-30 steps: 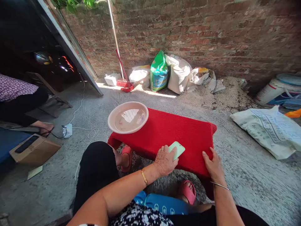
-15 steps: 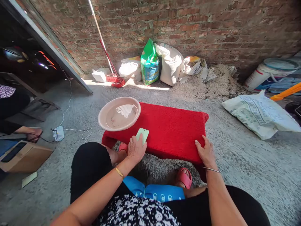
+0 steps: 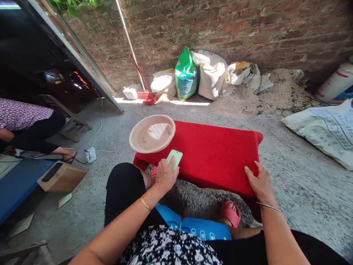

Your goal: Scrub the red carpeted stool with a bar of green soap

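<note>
A red cloth is spread over a low bench-like support in front of me and hangs over its edges. My left hand is closed around a pale green flat block with rounded corners and a small dark spot near its far end. Its underside is hidden, and it sits over the cloth's left part. Just beyond it, a pale pink basin of water rests on the left end of the cloth. At the right edge, my right hand lies on the cloth, thumb and fingers spread.
A broom and red dustpan lean at the brick wall beside several sacks. Another sack lies at right. A cardboard box, power strip and seated person are at left.
My view has turned left, so the scene sits further right and more of the seated person shows. Both hands keep nearly the same places on the cloth; the left still holds the pale green block.
</note>
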Demonstrator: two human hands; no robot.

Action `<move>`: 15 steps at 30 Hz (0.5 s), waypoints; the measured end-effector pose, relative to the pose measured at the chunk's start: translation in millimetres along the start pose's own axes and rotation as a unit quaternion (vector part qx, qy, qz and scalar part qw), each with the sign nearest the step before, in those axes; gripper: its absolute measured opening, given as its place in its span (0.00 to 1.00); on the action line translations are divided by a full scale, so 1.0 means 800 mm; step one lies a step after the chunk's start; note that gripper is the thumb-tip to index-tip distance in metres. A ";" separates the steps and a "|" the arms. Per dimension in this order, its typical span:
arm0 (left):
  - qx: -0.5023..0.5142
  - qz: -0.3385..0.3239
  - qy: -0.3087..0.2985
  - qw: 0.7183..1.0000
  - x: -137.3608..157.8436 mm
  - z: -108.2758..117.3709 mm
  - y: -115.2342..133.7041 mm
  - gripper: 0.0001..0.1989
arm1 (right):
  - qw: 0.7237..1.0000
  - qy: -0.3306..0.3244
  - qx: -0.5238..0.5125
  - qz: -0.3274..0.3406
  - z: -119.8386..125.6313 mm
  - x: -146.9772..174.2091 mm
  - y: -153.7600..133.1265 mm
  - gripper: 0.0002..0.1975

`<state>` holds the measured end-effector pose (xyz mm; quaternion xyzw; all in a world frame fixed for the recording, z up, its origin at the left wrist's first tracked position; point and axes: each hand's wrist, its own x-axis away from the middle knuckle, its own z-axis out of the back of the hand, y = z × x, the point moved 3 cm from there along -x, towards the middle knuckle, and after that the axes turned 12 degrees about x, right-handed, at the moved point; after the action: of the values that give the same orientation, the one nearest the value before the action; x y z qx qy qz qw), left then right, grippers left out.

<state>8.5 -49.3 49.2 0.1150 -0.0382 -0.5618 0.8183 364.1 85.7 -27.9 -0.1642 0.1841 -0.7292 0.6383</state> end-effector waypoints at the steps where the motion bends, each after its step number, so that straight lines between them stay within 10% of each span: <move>1: -0.014 0.033 0.006 0.999 -0.002 0.002 -0.019 0.27 | 1.000 0.002 -0.003 0.001 0.001 0.000 -0.001 0.41; 4: -0.015 0.041 0.017 0.999 0.013 -0.016 -0.024 0.28 | 1.000 -0.004 -0.001 -0.010 0.004 0.000 -0.003 0.40; 11: 0.131 -0.241 -0.035 0.961 0.089 -0.082 0.109 0.37 | 0.999 -0.032 0.022 -0.024 0.004 -0.001 0.004 0.44; 15: 0.212 -0.188 -0.001 0.959 0.078 -0.065 0.058 0.45 | 0.999 -0.020 0.031 -0.012 -0.005 -0.010 0.016 0.44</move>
<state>83.7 -83.3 5.4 0.2910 -0.1349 -0.6843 0.6548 374.2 92.0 -37.6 -0.1612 0.1465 -0.7387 0.6378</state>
